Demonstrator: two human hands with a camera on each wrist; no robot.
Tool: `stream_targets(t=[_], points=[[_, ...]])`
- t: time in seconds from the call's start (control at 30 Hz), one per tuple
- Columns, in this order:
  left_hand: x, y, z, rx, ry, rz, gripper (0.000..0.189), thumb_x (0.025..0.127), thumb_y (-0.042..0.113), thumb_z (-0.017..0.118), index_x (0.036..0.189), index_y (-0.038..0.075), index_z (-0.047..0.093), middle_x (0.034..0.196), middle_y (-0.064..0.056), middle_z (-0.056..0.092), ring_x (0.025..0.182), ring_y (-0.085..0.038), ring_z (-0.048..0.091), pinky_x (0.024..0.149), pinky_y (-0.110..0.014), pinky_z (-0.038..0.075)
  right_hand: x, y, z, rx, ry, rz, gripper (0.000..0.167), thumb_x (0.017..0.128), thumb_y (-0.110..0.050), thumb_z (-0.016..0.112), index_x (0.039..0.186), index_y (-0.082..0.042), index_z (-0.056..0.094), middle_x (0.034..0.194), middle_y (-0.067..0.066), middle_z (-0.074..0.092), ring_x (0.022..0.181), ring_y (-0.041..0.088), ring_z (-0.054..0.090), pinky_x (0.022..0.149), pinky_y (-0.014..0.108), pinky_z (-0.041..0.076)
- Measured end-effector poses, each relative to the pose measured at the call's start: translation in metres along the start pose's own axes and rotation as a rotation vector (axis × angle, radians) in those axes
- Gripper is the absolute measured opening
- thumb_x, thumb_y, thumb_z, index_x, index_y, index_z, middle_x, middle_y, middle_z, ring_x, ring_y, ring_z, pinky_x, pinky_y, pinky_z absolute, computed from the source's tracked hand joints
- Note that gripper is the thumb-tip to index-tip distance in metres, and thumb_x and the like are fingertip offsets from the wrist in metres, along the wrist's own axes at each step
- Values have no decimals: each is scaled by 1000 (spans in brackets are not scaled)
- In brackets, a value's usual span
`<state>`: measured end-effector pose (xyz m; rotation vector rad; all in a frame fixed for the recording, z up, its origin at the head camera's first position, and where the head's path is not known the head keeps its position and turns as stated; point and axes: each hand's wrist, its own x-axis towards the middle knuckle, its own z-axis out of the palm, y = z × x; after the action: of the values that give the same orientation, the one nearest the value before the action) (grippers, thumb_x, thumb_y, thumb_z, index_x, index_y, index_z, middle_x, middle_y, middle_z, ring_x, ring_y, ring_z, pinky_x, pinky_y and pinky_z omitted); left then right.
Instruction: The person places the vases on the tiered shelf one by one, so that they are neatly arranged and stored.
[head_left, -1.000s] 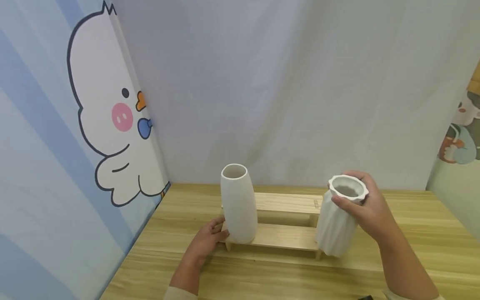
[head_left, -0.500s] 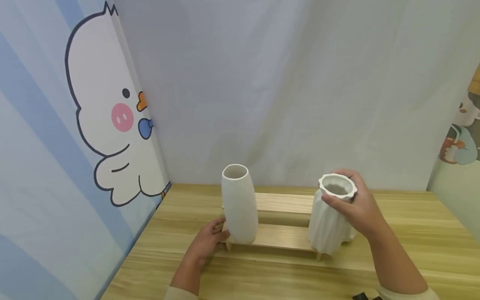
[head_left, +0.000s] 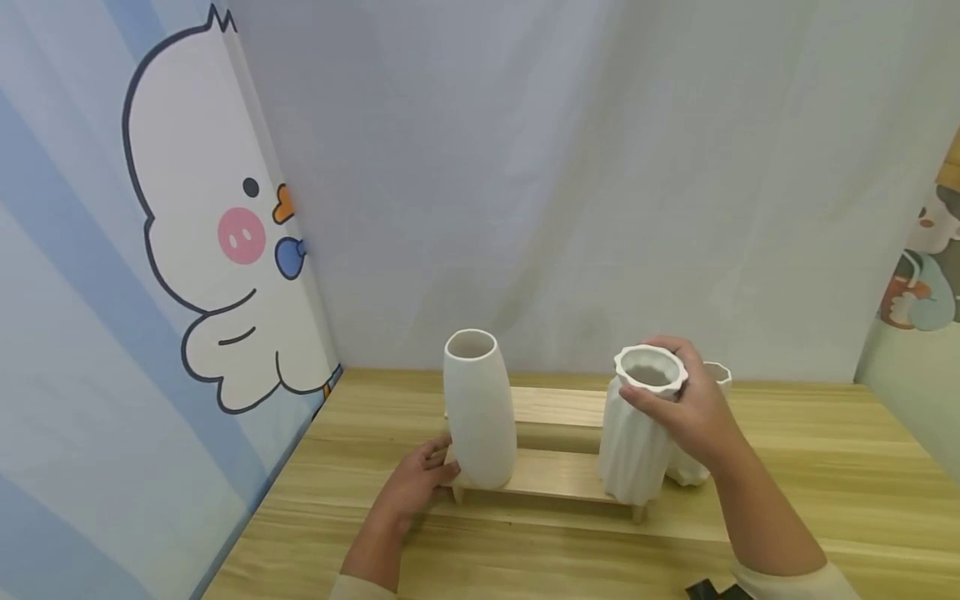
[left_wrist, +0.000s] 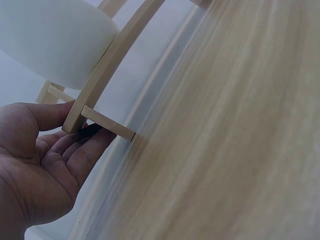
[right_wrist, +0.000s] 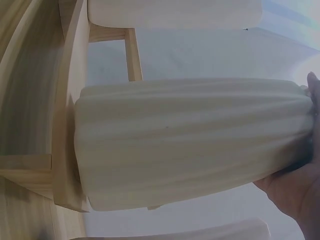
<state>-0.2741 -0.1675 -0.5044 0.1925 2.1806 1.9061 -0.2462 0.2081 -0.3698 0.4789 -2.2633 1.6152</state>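
My right hand grips a white fluted vase round its neck, just under the scalloped rim. The vase stands near upright at the right end of a two-tier wooden shelf. In the right wrist view the base of this ribbed vase is right at the lower board, slightly overhanging its end. On the left, my left hand holds the shelf's end, thumb on top of the board and fingers beneath it. A smooth white vase stands on the lower tier beside that hand.
Another white vase stands on the wooden table right of the shelf, partly hidden by my right hand and the fluted vase. A grey curtain hangs behind the table. A black object shows at the bottom edge.
My right hand has carried the fluted vase leftward from beyond the shelf's right end to over its lower tier. The vase behind has come into view. My left hand stays on the shelf.
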Motion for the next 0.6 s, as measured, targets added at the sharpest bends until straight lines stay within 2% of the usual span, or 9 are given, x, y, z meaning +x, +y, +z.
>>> stream_targets(t=[0.6], points=[[-1,1,-1,-4,-16,-6,61,97,26,62,149,4,37,150,-23,43,118,-26,61,93,-42,53,5,1,20,10,-14,49,61,85,-19,78,133,-12,42,112,9,61,94,11,64,78,26,55]])
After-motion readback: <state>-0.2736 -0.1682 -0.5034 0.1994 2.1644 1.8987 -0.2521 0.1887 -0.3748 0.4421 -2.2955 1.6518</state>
